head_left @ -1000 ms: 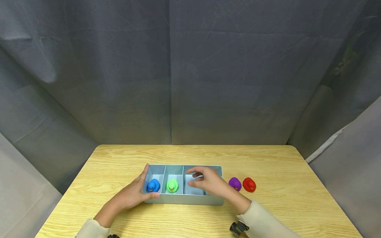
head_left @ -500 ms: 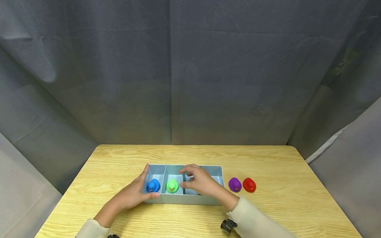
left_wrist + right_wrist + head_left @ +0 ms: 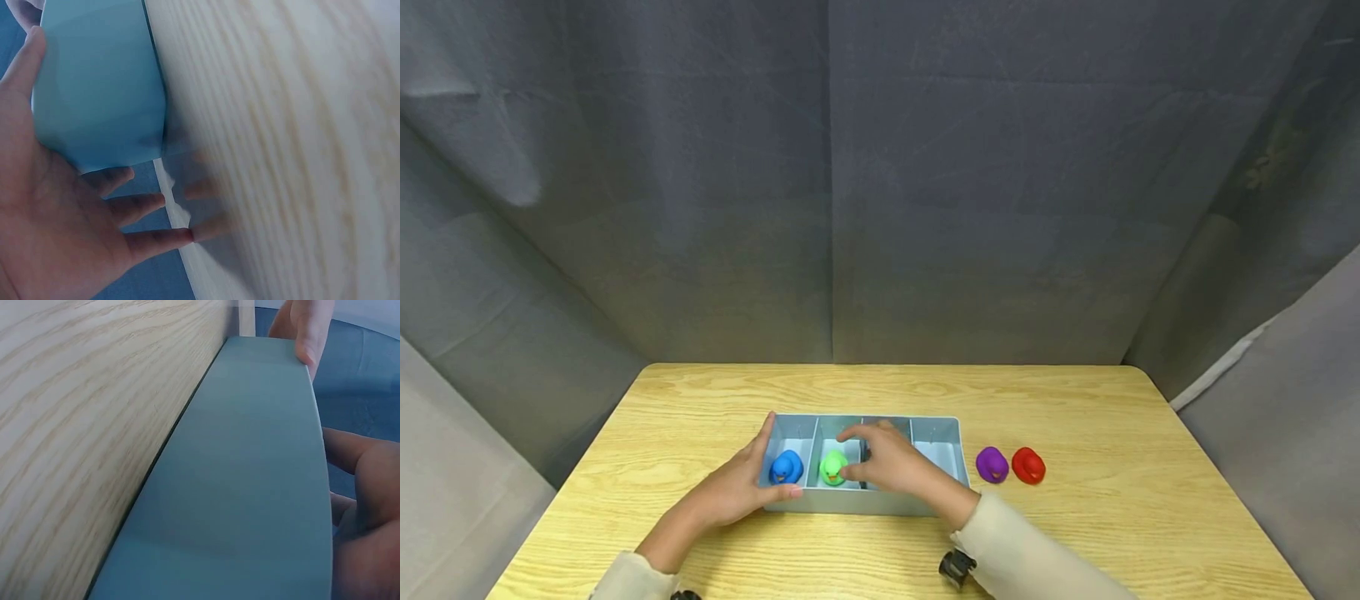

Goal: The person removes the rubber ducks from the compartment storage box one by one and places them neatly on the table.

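A grey-blue divided box (image 3: 857,502) lies on the table with several compartments in a row. A blue rubber duck (image 3: 786,467) sits in its leftmost compartment, a green rubber duck (image 3: 831,467) in the one beside it. My left hand (image 3: 733,495) holds the box's left end, thumb over the front wall and a finger at the back corner; the left wrist view shows the other fingers spread beside the end wall. Over the third compartment is my right hand (image 3: 891,460), thumb and index finger parted and bent, thumb tip overlapping the green duck's right side.
A purple rubber duck (image 3: 992,465) and a red rubber duck (image 3: 1028,466) lie on the wooden table (image 3: 1097,433) just right of the box. Grey curtains (image 3: 880,208) hang behind the table and along both sides.
My right hand has moved left along the box, from over the right-hand compartments to the green duck. The left hand, box and ducks have stayed in place.
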A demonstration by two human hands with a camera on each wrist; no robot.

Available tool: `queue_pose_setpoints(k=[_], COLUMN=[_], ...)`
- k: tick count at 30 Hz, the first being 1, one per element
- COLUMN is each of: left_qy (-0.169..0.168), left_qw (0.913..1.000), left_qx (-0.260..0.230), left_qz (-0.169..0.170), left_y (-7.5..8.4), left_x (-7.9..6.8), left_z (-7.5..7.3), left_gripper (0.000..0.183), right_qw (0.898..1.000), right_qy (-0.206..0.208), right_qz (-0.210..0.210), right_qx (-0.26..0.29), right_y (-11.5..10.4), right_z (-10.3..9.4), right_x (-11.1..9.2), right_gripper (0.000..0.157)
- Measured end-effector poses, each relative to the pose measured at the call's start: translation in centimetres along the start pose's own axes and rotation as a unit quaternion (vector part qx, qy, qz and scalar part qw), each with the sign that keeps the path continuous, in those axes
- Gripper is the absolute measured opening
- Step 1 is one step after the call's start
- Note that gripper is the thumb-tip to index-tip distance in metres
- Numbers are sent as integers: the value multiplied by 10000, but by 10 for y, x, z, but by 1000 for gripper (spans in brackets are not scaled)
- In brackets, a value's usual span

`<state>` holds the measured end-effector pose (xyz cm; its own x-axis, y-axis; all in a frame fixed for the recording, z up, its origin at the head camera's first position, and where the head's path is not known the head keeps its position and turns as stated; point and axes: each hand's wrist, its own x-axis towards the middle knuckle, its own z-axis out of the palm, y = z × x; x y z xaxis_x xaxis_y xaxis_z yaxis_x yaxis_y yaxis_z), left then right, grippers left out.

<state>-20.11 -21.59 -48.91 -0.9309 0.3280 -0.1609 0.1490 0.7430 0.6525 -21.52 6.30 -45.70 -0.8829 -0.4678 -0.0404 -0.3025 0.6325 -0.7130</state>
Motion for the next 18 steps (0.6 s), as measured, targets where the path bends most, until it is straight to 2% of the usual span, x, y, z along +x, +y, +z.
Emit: queue_pose_setpoints(k=[18], left_qy=[-46], left_qw=[10000], left_qx=[-44], left_qz=[29], left_y=[-1], left_x=[1], left_z=[0], left_gripper=[120], right_qw=[9986], right_qy=[-81], right_qz=[452], right_qx=[264], right_y=[2], right_z=[18], right_x=[8], right_gripper=[47])
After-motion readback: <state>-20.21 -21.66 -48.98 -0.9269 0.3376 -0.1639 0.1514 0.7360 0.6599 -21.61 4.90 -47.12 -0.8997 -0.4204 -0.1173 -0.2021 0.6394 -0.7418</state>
